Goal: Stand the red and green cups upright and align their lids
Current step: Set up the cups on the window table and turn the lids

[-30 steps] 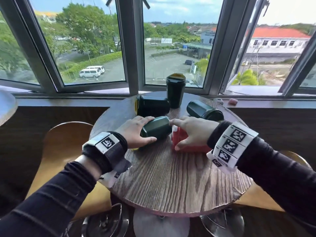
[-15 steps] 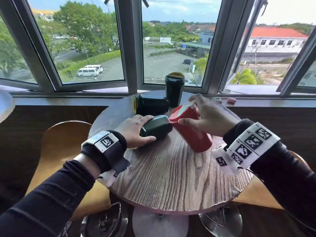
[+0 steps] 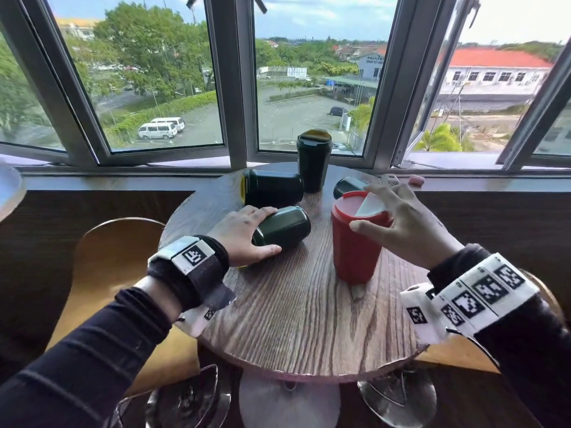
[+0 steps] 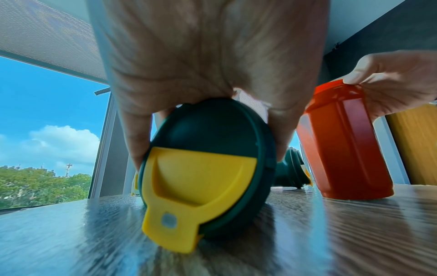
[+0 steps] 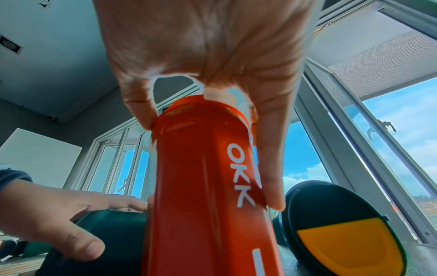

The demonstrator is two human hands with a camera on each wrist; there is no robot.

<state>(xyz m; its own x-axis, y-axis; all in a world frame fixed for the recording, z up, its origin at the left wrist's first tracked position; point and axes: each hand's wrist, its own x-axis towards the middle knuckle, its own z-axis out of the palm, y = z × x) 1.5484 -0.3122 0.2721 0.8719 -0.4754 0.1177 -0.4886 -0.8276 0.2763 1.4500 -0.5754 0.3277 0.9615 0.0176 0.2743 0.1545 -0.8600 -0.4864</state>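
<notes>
The red cup (image 3: 355, 251) stands upright on the right half of the round table. My right hand (image 3: 380, 211) grips its rim from above, thumb on the near side, fingers by the white flap (image 3: 369, 208) of the red lid; in the right wrist view the red cup (image 5: 208, 186) fills the middle. A dark green cup (image 3: 285, 227) lies on its side at the centre, and my left hand (image 3: 256, 233) grips its lid end. Its green lid with a yellow flap (image 4: 201, 173) faces the left wrist camera, fingers (image 4: 134, 142) on either side.
Three more dark green cups sit behind: one lying (image 3: 272, 188), one upright (image 3: 313, 159) by the window, one lying (image 3: 347, 185) behind the red cup. The wooden table (image 3: 293, 319) has bare space at the front. Wooden chairs (image 3: 108, 257) flank it.
The red cup lay on its side under my right hand, was tilted up half a second ago, and now stands upright. My left hand has stayed on the green cup.
</notes>
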